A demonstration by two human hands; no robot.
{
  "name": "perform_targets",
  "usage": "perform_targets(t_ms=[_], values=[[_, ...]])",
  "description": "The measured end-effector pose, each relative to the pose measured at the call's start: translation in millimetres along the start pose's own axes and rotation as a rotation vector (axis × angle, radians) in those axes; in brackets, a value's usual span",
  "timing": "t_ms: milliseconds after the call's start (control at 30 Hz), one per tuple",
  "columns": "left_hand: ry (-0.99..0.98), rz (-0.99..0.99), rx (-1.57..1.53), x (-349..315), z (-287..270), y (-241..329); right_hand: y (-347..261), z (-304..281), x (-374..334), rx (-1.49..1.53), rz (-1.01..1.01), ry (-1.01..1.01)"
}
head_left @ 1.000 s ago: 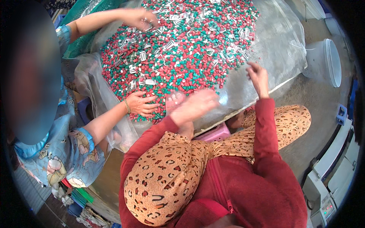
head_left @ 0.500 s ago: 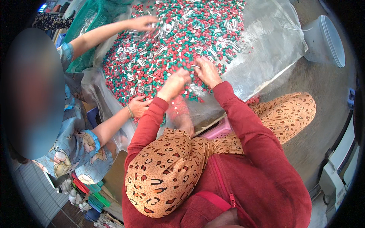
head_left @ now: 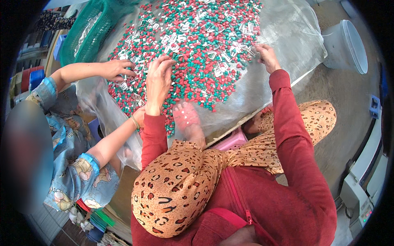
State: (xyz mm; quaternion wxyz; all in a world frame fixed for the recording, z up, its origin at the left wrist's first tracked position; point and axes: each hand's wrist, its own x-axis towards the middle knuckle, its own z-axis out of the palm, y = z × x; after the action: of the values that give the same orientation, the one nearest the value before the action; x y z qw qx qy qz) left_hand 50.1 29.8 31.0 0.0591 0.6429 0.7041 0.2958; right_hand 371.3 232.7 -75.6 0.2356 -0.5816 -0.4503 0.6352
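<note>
A wide heap of small red and green pieces [head_left: 197, 78], roughly cone-shaped, is spread in front of me. Strewn through it are white slotted plastic pieces [head_left: 174, 39] that look like small buckles. Over the heap's left part is my left hand [head_left: 158, 84], fingers stretched forward and slightly bent, with nothing visible in them. My right hand [head_left: 269, 58] is at the heap's right edge, close to some white slotted pieces [head_left: 248, 28]. Its fingers are curled together, and whatever they may hold is hidden.
A co-worker's hand [head_left: 119, 70] touches the heap at the left; their other hand is partly behind my left forearm. A green basket [head_left: 84, 37] stands at the far left, a whitish bucket [head_left: 347, 47] at the right. My foot [head_left: 186, 117] rests on the clear plastic sheet [head_left: 283, 33].
My hands have moved apart from the heap's middle: the left one leftward, the right one right and farther away. The co-worker's far hand has drawn back toward the near left.
</note>
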Motion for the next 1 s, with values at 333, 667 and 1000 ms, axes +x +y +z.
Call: perform_targets(t_ms=[333,667,1000], values=[[-0.002,-0.197,-0.035,-64.2,-23.4,-14.7,25.2,57.9,12.4,-0.782,-0.365,0.263],[-0.180,-0.115,-0.155,-78.6,9.1,13.5,-4.8,76.3,-29.1,-0.460,-0.403,-0.056],[0.240,-0.769,-0.209,-118.2,-38.7,-39.6,-47.8,177.1,-126.7,0.674,0.267,-0.745]])
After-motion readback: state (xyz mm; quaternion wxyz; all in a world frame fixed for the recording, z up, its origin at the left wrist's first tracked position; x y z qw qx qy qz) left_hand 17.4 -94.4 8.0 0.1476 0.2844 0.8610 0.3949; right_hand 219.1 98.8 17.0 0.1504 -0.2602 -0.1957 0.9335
